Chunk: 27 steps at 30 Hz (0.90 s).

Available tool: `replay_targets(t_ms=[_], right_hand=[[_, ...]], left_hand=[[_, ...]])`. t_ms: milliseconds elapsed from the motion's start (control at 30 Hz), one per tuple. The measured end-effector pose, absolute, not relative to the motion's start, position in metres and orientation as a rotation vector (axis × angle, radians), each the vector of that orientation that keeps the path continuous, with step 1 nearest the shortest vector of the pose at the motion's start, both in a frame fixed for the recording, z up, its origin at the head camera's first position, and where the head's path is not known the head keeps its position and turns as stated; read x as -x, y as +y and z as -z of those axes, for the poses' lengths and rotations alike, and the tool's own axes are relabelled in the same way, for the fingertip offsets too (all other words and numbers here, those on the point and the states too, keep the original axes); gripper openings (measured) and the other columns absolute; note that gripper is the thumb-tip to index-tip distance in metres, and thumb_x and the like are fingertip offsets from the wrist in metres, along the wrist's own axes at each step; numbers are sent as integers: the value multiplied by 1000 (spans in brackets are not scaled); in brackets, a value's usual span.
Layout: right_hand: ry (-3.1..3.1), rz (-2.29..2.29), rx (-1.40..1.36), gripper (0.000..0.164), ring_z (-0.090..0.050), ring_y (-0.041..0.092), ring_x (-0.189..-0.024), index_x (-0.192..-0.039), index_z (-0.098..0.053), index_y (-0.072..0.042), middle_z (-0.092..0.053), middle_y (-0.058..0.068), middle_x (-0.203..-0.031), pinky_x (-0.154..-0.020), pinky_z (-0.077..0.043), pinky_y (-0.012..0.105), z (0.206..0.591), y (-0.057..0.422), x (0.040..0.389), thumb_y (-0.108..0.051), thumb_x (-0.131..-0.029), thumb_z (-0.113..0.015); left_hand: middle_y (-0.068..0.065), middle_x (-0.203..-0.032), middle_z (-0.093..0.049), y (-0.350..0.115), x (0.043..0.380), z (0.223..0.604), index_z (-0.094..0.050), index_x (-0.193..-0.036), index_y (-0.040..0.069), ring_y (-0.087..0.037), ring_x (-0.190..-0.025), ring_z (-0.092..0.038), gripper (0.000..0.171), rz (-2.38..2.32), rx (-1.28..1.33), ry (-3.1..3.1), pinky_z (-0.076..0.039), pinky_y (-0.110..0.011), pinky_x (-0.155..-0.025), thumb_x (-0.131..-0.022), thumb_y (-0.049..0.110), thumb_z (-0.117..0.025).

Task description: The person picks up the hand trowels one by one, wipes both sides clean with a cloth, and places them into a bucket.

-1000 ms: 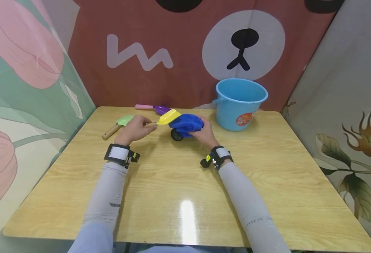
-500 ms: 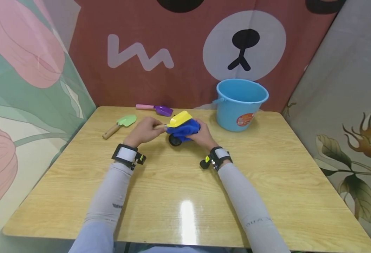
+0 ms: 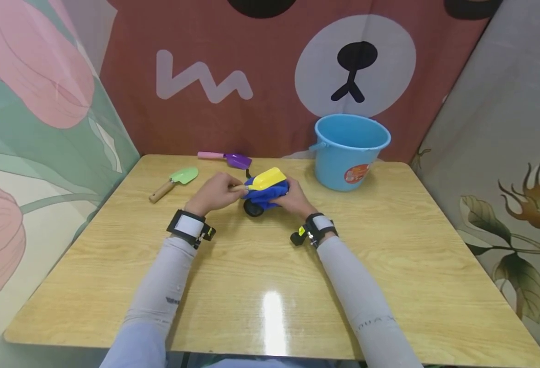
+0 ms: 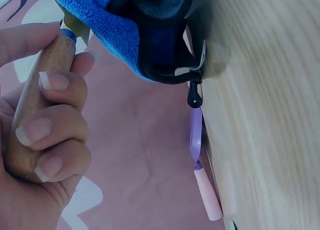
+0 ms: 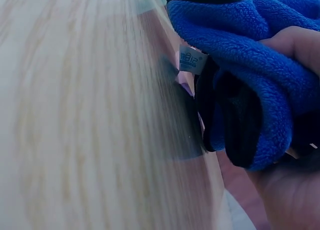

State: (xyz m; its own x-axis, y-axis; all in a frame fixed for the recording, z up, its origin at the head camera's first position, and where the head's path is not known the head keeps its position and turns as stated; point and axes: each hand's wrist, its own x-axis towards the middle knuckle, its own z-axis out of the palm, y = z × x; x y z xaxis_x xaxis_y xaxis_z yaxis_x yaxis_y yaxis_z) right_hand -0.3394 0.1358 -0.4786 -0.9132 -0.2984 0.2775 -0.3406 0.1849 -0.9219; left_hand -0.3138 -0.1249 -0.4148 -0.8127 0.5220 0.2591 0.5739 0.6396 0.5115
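My left hand (image 3: pixel 214 194) grips the wooden handle of a small yellow hand shovel (image 3: pixel 269 179), fingers curled round it in the left wrist view. Its blade lies over the top of a bunched blue cloth (image 3: pixel 265 196); whether they touch is unclear. My right hand (image 3: pixel 299 200) holds this cloth from the right side, thumb on the near face. In the right wrist view the fuzzy cloth (image 5: pixel 235 35) is folded, with black edging and a small white label (image 5: pixel 192 59). In the left wrist view the cloth (image 4: pixel 107 32) hides most of the blade. A black loop hangs from it.
Left on the wooden table (image 3: pixel 233 286) lies a green trowel (image 3: pixel 184 175) with a wooden handle. A purple shovel (image 3: pixel 238 161) with a pink handle lies along the back edge. The light-blue bucket (image 3: pixel 343 166) stands upright at the back right.
My left hand has moved right, bringing the yellow shovel from beside the cloth to over it. The right hand and cloth have shifted slightly left and toward me.
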Motion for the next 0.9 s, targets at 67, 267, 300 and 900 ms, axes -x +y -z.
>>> replay_targets(t_ms=[67,267,300,900], right_hand=[[-2376,-1900,-644,70,-59,25,-121,-139,-56,-5,-64,13,-131,-110,-44,42,479,136,339,-3,-76,-86],[-2367,-1921,-629,72,-57,27,-125,-142,-54,-3,-62,16,-134,-111,-43,43,480,137,339,-1,-77,-85],[-2372,-1914,-628,73,-57,27,-126,-143,-53,-3,-62,16,-135,-112,-42,43,479,137,339,-1,-77,-85],[-2377,-1887,-605,71,-54,32,-131,-141,-53,0,-59,19,-139,-113,-40,44,479,138,340,3,-77,-83]], left_hand=[[3,-67,-60,-125,313,415,-76,-91,9,-10,-52,-43,24,897,919,-2768,-34,-27,-50,-96,31,-68],[1,-79,-70,-126,314,416,-80,-101,8,-13,-60,-53,26,862,891,-2775,-42,-31,-56,-95,31,-69],[0,-80,-71,-126,314,416,-80,-101,8,-13,-62,-54,26,855,887,-2776,-43,-31,-57,-95,31,-69],[0,-79,-70,-139,317,414,-80,-100,9,-14,-62,-55,26,816,809,-2823,-45,-30,-55,-90,31,-73]])
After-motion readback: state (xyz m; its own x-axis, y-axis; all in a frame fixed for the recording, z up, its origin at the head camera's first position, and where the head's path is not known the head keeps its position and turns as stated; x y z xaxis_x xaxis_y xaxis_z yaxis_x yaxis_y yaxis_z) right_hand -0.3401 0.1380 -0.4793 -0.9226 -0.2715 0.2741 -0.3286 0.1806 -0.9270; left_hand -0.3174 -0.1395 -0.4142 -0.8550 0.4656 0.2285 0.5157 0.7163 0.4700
